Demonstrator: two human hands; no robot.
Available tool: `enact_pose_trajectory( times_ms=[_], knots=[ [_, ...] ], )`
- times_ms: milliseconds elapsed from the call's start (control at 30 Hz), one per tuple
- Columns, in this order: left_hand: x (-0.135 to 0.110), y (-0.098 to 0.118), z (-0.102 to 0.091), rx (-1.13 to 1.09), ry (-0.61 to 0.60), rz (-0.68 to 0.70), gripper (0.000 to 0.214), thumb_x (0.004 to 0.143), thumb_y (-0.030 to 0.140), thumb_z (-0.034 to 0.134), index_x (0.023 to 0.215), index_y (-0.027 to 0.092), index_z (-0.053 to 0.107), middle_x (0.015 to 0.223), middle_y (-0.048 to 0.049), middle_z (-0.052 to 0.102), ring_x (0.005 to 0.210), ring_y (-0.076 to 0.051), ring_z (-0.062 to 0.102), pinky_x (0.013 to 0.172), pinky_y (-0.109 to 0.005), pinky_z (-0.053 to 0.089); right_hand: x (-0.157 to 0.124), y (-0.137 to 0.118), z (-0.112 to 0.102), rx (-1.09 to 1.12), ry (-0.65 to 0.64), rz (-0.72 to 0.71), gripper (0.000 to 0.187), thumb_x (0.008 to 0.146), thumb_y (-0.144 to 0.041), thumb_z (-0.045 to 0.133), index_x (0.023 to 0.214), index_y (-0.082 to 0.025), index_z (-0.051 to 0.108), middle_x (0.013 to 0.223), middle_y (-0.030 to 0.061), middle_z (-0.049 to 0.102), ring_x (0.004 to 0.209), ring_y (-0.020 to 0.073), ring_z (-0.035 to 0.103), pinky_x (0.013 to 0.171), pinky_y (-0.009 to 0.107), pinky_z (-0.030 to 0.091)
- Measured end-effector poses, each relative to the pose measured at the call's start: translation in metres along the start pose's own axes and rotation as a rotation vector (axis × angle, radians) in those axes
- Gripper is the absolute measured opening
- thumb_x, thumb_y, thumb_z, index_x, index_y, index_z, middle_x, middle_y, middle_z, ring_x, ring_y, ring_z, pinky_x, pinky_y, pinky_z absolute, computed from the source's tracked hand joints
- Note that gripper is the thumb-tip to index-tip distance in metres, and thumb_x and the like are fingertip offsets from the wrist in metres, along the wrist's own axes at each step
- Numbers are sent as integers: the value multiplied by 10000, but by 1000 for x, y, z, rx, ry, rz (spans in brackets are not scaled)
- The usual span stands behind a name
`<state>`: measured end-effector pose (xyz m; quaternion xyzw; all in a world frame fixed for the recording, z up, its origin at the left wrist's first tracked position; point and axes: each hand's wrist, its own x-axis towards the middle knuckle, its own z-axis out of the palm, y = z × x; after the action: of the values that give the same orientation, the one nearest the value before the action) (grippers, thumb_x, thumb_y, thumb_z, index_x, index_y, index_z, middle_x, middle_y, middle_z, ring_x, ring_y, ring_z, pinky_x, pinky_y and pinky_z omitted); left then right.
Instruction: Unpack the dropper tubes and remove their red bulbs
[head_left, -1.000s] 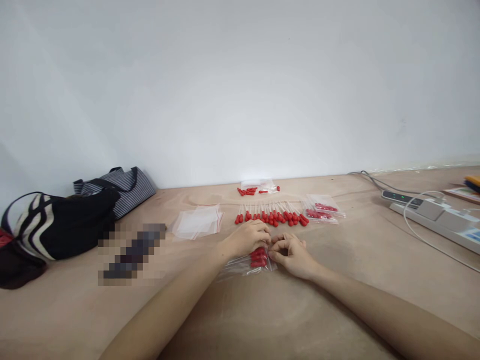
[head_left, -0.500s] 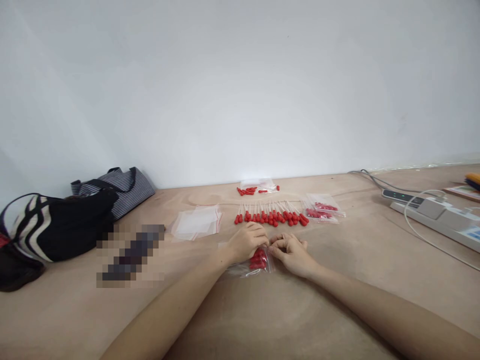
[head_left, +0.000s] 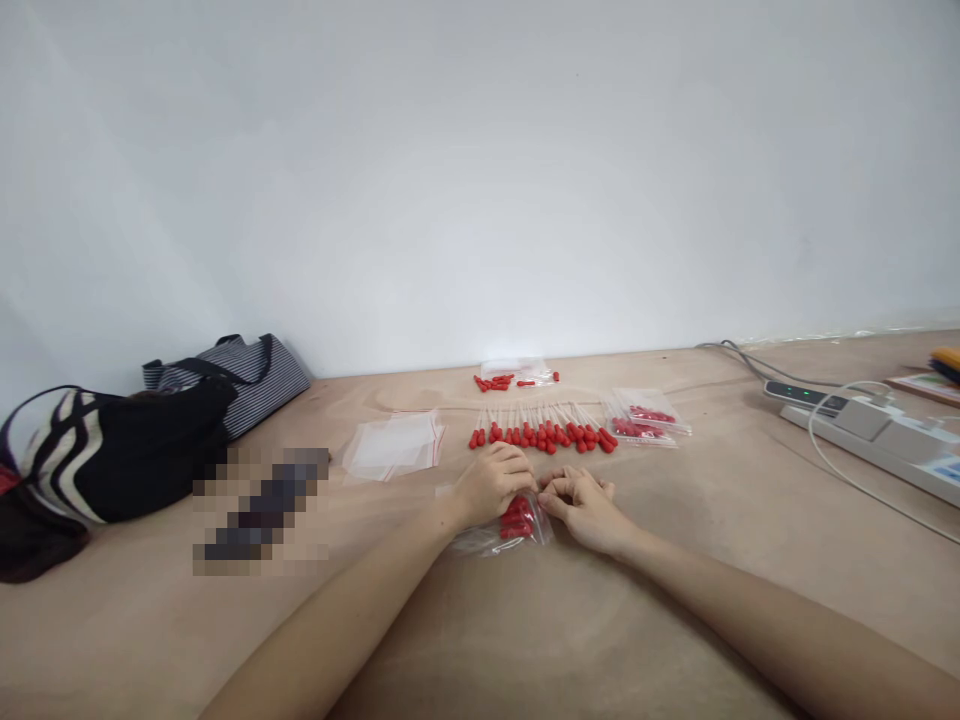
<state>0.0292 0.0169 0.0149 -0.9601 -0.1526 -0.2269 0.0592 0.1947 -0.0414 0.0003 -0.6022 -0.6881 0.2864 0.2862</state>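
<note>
A clear zip bag (head_left: 487, 541) with several red-tipped pieces (head_left: 516, 520) in it lies flat on the table before me. My left hand (head_left: 496, 485) rests over the bag's upper part, fingers curled and closed on its edge. At the bag's right edge, where the zip strip runs, my right hand (head_left: 577, 503) pinches the plastic between thumb and fingers. The fingertips of both hands nearly meet there. Just beyond them is a row of red-headed sticks (head_left: 551, 436) with thin white stems pointing away from me.
Flat unfilled zip bags (head_left: 395, 445) are stacked to the left. Filled bags (head_left: 646, 420) lie at the right, and another bag (head_left: 517, 370) with loose red pieces is by the wall. A striped bag (head_left: 259, 385), a black bag (head_left: 165, 455) and a power strip (head_left: 892, 445) flank the area.
Almost nothing differs. The bag's right edge has shifted slightly under my hands, which keep their places.
</note>
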Motion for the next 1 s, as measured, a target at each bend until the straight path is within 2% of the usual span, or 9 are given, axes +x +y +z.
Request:
enact_pose_trajectory(
  times_ms=[233,367,500,600,667,733,833,1000],
  knots=[
    [0,-2,0,-10,68,11,281,819,102,360,717,188,606,809,-17,635,804,-140,491,755,-285,367,2,1,1,-14,-7,2,296,774,-307,407,538,-194,546,947,-15,594,957,211,444,850,452,186],
    [-2,-1,-5,-81,7,-1,270,828,103,347,760,176,598,839,-29,627,774,-127,493,729,-253,387,1,3,4,-94,44,-17,277,775,-276,407,552,-195,550,934,-10,595,913,200,458,816,422,218],
    [-7,5,-8,-209,-50,-94,237,829,102,335,780,149,563,820,-43,600,739,-112,519,680,-213,416,-2,4,5,-116,86,-107,244,775,-287,429,590,-201,563,878,7,604,878,199,472,776,398,246],
    [-11,8,-7,-249,-19,-162,228,832,108,328,766,152,542,785,-35,586,722,-112,525,679,-218,426,-6,7,4,-145,145,-271,136,737,-203,479,789,-242,598,854,5,605,868,186,477,758,368,257],
    [-12,9,-6,-269,15,-173,228,840,120,324,764,154,537,773,-34,581,720,-113,524,685,-225,430,-7,9,2,-213,204,-435,262,698,-111,494,887,-261,593,881,-1,606,876,172,476,768,358,250],
    [-13,10,-5,-294,41,-173,226,848,134,327,764,153,536,767,-35,581,721,-115,525,690,-230,433,-7,11,1,-293,282,-605,274,690,-88,513,872,-270,605,882,-10,612,872,162,477,795,364,231],
    [-13,10,-5,-324,71,-170,221,855,139,334,773,149,538,770,-40,588,731,-116,531,695,-232,436,-3,12,0,-376,434,-809,167,729,-156,549,814,-281,619,821,-30,626,843,152,482,833,384,193],
    [-14,10,-7,-323,97,-151,217,859,142,342,779,141,543,771,-44,592,736,-116,541,687,-228,443,4,13,0,-502,591,-1028,145,774,-143,519,783,-255,611,707,-54,629,783,120,490,850,382,167]
  ],
)
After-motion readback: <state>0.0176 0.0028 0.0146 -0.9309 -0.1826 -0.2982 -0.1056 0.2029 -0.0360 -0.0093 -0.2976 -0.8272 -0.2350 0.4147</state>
